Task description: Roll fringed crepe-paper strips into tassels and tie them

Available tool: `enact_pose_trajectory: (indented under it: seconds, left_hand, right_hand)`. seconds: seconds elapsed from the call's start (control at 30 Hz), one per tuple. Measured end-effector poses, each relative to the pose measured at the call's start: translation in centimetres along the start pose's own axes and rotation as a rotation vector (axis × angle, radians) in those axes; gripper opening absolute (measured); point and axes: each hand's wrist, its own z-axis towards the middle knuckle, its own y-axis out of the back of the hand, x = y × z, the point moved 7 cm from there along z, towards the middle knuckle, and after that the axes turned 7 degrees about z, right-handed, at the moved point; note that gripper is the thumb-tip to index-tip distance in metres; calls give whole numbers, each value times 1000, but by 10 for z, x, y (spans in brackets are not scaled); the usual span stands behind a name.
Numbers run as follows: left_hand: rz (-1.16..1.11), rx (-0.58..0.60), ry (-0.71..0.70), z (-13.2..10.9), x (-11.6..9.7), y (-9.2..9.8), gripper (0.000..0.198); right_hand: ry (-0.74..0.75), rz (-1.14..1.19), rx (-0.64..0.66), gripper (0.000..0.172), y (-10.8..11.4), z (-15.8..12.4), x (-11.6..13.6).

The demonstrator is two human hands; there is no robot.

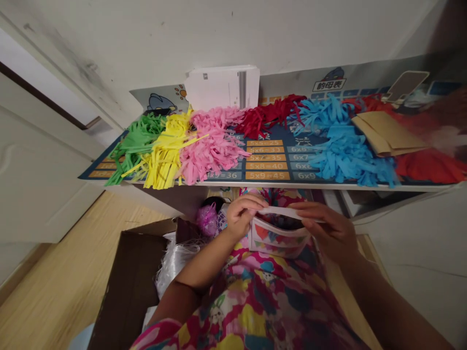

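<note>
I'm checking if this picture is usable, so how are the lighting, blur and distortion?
Head view: dim light, with the printed packet dark inside and heavy shade in the cardboard box; head view: the red paper near the right edge looks hazy and smeared; head view: the door at left slants, probably wide-lens distortion.

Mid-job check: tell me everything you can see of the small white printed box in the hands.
The small white box with a colourful printed front looks like paper or thin card. Red, green and other coloured shapes decorate its front; details are blurred. Its top gapes open, showing a dark interior, with a plain white strip along the far edge. The left hand and right hand hold opposite ends. It sits upright before the multicoloured patterned clothing; whether it rests there is unclear.
</note>
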Motion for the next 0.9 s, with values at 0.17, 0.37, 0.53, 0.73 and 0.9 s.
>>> enact_pose_trajectory:
  seconds: [0.17, 0.37, 0.53, 0.73, 0.9]
  left_hand:
    - [96, 144, -161, 4, -20, -5, 13]
    - [94, 192, 3, 6, -20, -9, 11]
    - [165, 307, 375, -2, -8, -12, 32]
    - [158, 374, 412, -3, -14, -18, 42]
    - [214, 310, 380, -5, -20, -17, 38]
  right_hand:
    - [87, -75, 89, 32, -2, -2, 2]
    - [-86, -53, 52, 24, 5, -1, -7]
    - [-65, -265, 127, 27, 9, 12, 8]
    - [76, -718, 462, 19, -21, 46, 42]
    - [16, -709, 629, 21, -48, 66, 40]
